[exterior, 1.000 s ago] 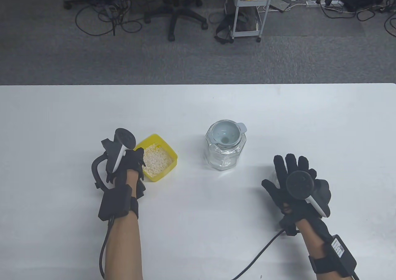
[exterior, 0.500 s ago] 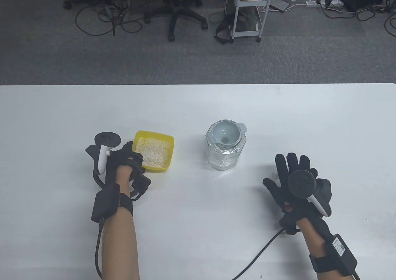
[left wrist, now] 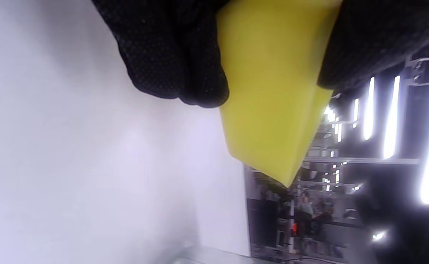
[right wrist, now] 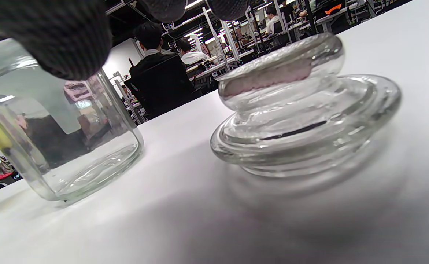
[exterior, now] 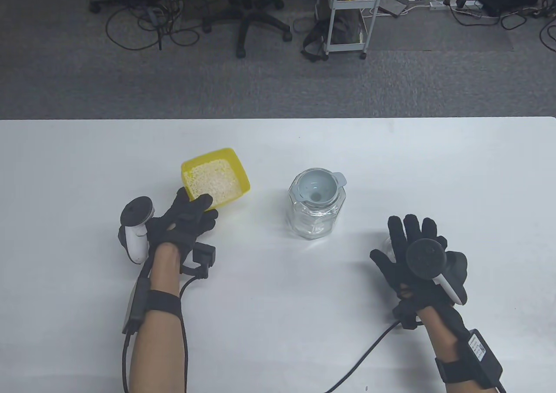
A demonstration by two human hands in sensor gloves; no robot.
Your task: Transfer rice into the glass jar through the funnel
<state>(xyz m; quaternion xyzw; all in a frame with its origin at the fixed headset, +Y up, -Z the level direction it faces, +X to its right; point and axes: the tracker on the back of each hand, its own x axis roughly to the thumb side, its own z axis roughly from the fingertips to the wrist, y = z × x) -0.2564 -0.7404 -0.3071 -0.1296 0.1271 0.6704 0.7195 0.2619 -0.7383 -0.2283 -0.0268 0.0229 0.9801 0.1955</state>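
Note:
My left hand point(exterior: 186, 219) grips the near edge of a yellow tub point(exterior: 216, 180) filled with white rice point(exterior: 211, 182) and holds it lifted off the table, left of the jar. In the left wrist view my gloved fingers point(left wrist: 177, 66) clamp the tub's yellow wall point(left wrist: 273, 102). A clear glass jar point(exterior: 316, 213) stands mid-table with a pale blue funnel point(exterior: 319, 185) seated in its mouth; the jar also shows in the right wrist view point(right wrist: 64, 146). My right hand point(exterior: 408, 249) lies flat with spread fingers over the glass lid point(right wrist: 302, 117) on the table.
The white table point(exterior: 278, 323) ends at a far edge with grey floor, an office chair point(exterior: 256, 15) and a white cart point(exterior: 347, 15) beyond. Glove cables trail toward the near edge.
My left hand has taken hold of the rice tub, lifted it and carried it farther from me, turning the wrist. The right hand has stayed in place.

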